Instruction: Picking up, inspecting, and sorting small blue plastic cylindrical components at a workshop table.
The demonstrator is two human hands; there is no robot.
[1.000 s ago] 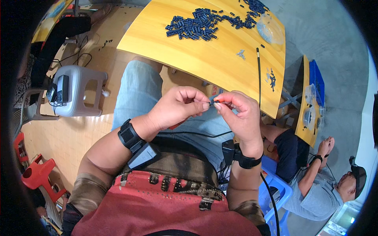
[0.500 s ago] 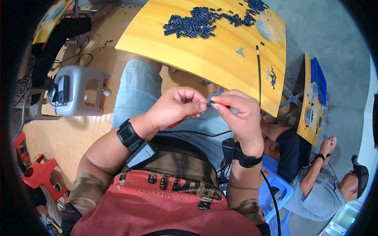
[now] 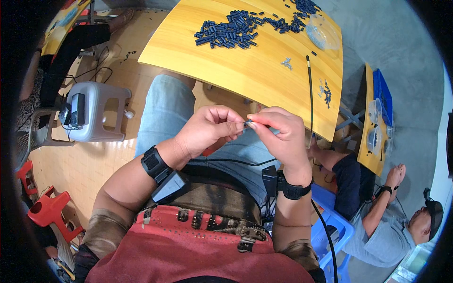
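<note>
My left hand (image 3: pixel 207 128) and my right hand (image 3: pixel 285 135) meet above my lap, before the near edge of the wooden table (image 3: pixel 207 63). Pinched between the fingertips of both is a small black plastic piece (image 3: pixel 247 122), mostly covered by fingers, so its exact kind is hard to make out. Thumb and index finger are closed on each side of it. On the table lies a heap of small black plastic pieces (image 3: pixel 226 30). Small silvery parts (image 3: pixel 286 63) and small dark parts (image 3: pixel 327 94) lie nearer the right edge.
A clear plastic bowl (image 3: pixel 323 33) stands at the table's far right. A thin black rod (image 3: pixel 309 89) lies along the right side. A grey stool (image 3: pixel 96 111) stands left, a red stool (image 3: pixel 54 214) lower left. At right sits a co-worker (image 3: pixel 384 231) by another table with a blue tray (image 3: pixel 382 96).
My right hand has shifted slightly left, and the fingertips of both hands are closer together around the small piece. The co-worker's hands at right have moved a little.
</note>
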